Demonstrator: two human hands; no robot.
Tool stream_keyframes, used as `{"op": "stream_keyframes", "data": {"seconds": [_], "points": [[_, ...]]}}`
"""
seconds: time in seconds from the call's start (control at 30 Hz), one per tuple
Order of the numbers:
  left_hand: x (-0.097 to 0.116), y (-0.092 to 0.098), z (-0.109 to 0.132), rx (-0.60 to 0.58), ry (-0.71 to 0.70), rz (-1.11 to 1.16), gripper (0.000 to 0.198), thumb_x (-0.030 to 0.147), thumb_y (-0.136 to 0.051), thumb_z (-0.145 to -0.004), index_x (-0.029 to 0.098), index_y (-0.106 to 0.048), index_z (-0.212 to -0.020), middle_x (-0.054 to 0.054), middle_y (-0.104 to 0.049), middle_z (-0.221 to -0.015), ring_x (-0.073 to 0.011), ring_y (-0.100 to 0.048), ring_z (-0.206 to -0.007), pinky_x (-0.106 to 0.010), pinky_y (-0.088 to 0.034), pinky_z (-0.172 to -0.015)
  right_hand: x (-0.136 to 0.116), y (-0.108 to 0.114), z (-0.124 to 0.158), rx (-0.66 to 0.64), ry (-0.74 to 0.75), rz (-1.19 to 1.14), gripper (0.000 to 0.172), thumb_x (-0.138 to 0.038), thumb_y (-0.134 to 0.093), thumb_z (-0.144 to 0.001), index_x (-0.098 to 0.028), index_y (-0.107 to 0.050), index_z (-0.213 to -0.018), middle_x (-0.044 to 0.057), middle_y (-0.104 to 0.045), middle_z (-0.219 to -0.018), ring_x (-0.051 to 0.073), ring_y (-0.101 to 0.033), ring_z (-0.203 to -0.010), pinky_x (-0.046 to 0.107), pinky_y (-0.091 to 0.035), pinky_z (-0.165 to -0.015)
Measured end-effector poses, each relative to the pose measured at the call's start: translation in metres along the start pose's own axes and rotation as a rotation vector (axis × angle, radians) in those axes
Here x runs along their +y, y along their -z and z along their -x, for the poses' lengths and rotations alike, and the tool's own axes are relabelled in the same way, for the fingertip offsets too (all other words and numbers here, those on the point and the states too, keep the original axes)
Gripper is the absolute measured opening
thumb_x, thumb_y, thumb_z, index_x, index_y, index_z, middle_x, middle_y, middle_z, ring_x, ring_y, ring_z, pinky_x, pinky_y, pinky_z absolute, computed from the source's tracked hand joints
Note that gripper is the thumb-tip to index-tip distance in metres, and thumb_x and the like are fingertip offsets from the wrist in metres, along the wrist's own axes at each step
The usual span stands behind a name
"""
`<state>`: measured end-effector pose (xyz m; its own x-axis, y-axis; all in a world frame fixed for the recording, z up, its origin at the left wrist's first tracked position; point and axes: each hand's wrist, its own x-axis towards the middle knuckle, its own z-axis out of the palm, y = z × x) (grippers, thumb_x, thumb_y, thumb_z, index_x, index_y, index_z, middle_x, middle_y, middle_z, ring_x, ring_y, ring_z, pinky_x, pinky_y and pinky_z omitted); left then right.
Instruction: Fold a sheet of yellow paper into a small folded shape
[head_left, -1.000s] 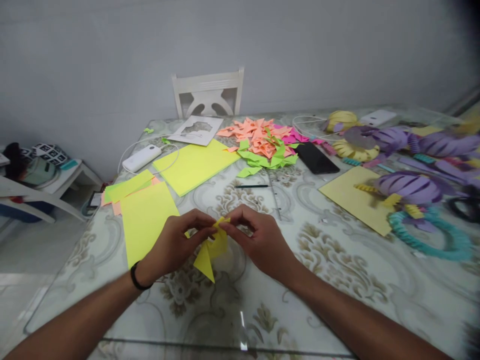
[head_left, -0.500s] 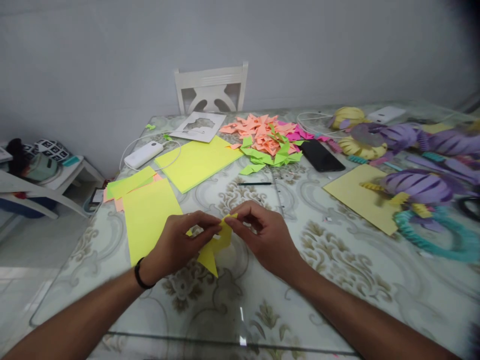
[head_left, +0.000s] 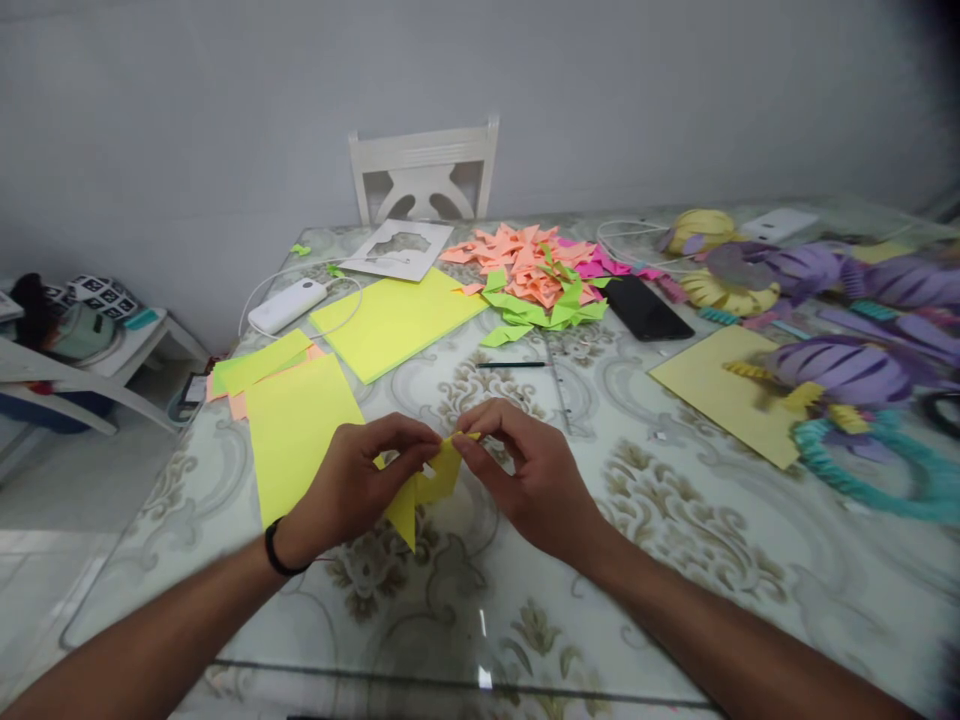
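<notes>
Between my hands is a small folded piece of yellow paper, held just above the table. My left hand pinches its left side between thumb and fingers; a pointed flap of the paper hangs down below that hand. My right hand pinches the upper right corner, thumb against forefinger. The fingers partly hide the folds. Under and behind my left hand lies a yellow sheet. Beyond my hands sits a dark pen.
A heap of folded orange paper pieces, with green ones, lies at the back. Near it are a black phone, a yellow paper stack and a white power bank. Purple paper lanterns crowd the right side.
The hanging flap of the yellow paper has swung slightly to the left. Both hands keep their pinch and have hardly moved.
</notes>
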<state>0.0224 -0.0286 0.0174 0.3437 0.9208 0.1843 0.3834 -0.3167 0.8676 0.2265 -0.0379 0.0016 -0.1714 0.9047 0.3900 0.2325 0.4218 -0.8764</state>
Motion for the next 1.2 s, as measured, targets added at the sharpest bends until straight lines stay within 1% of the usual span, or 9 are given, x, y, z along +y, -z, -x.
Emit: {"op": "stream_keyframes", "data": {"seconds": [0.1, 0.23, 0.37, 0.43, 0.53, 0.8, 0.9, 1.03, 1.2], "points": [[-0.001, 0.0, -0.0015, -0.059, 0.036, 0.027, 0.015, 0.03, -0.069, -0.093, 0.02, -0.078, -0.098, -0.002, -0.081, -0.088, -0.0144, -0.075, -0.078, -0.022, -0.057, -0.071, 0.0, 0.0012, 0.0002, -0.016, -0.002, -0.007, 0.017, -0.025, -0.064, -0.096, -0.023, -0.056, -0.082, 0.003, -0.067, -0.088, 0.018, -0.064, -0.081, 0.033, -0.049, -0.075], [-0.0008, -0.0005, -0.0026, -0.118, 0.063, -0.015, 0.019, 0.033, -0.066, -0.095, 0.018, -0.077, -0.091, -0.002, -0.079, -0.079, -0.0132, -0.07, -0.07, -0.022, -0.052, -0.064, -0.0004, 0.0025, -0.0001, -0.035, -0.015, -0.022, 0.017, -0.026, -0.064, -0.096, -0.022, -0.056, -0.082, 0.002, -0.067, -0.087, 0.017, -0.063, -0.081, 0.032, -0.049, -0.074], [0.0008, -0.0002, -0.002, -0.134, 0.077, -0.026, 0.024, 0.035, -0.064, -0.096, 0.017, -0.076, -0.086, -0.001, -0.077, -0.074, -0.0125, -0.068, -0.067, -0.021, -0.049, -0.062, -0.0003, 0.0024, -0.0017, -0.068, -0.062, -0.029, 0.007, -0.028, -0.064, -0.096, -0.023, -0.06, -0.094, 0.002, -0.066, -0.092, 0.018, -0.064, -0.087, 0.031, -0.051, -0.08], [0.001, 0.0002, -0.0016, -0.138, 0.074, -0.016, 0.026, 0.036, -0.064, -0.096, 0.016, -0.075, -0.084, -0.002, -0.076, -0.074, -0.0122, -0.066, -0.066, -0.021, -0.048, -0.062, -0.0005, 0.0026, -0.0026, -0.093, -0.091, -0.006, 0.008, -0.029, -0.065, -0.095, -0.023, -0.061, -0.099, 0.003, -0.067, -0.095, 0.018, -0.065, -0.09, 0.03, -0.05, -0.08], [0.0007, 0.0004, -0.0016, -0.154, 0.069, -0.005, 0.026, 0.035, -0.063, -0.096, 0.015, -0.074, -0.083, -0.002, -0.075, -0.072, -0.0113, -0.063, -0.063, -0.022, -0.046, -0.06, -0.0016, 0.0032, -0.004, -0.126, -0.124, 0.036, 0.008, -0.029, -0.064, -0.096, -0.022, -0.065, -0.094, 0.002, -0.068, -0.089, 0.017, -0.063, -0.085, 0.028, -0.048, -0.075], [-0.0016, 0.0014, -0.0008, -0.16, 0.049, 0.013, 0.023, 0.029, -0.062, -0.095, 0.014, -0.068, -0.079, -0.001, -0.07, -0.069, -0.0105, -0.059, -0.063, -0.021, -0.044, -0.059, -0.0059, 0.0045, -0.0073, -0.19, -0.139, 0.078, 0.023, -0.033, -0.06, -0.098, -0.02, -0.065, -0.08, -0.001, -0.064, -0.073, 0.014, -0.058, -0.071, 0.025, -0.04, -0.061], [-0.0021, 0.0017, -0.0007, -0.165, 0.05, 0.016, 0.022, 0.028, -0.062, -0.094, 0.014, -0.067, -0.078, 0.0, -0.068, -0.067, -0.0105, -0.057, -0.062, -0.021, -0.043, -0.058, -0.0064, 0.0042, -0.0061, -0.189, -0.123, 0.096, 0.024, -0.032, -0.06, -0.098, -0.019, -0.065, -0.078, -0.001, -0.065, -0.071, 0.014, -0.059, -0.07, 0.025, -0.04, -0.062], [-0.0011, 0.002, -0.001, -0.211, 0.062, 0.038, 0.02, 0.028, -0.061, -0.096, 0.015, -0.071, -0.084, 0.0, -0.07, -0.068, -0.0104, -0.058, -0.063, -0.021, -0.044, -0.059, -0.0066, 0.0047, -0.004, -0.179, -0.068, 0.103, 0.022, -0.028, -0.06, -0.098, -0.019, -0.064, -0.079, -0.001, -0.065, -0.072, 0.014, -0.059, -0.069, 0.026, -0.041, -0.066], [0.0012, 0.0024, -0.0015, -0.248, 0.046, 0.042, 0.023, 0.03, -0.06, -0.098, 0.015, -0.072, -0.086, -0.001, -0.071, -0.071, -0.0103, -0.059, -0.064, -0.02, -0.044, -0.06, -0.0058, 0.0061, -0.0036, -0.24, -0.035, 0.099, 0.013, -0.027, -0.063, -0.096, -0.019, -0.064, -0.086, -0.001, -0.065, -0.076, 0.014, -0.06, -0.071, 0.025, -0.042, -0.067]]}}
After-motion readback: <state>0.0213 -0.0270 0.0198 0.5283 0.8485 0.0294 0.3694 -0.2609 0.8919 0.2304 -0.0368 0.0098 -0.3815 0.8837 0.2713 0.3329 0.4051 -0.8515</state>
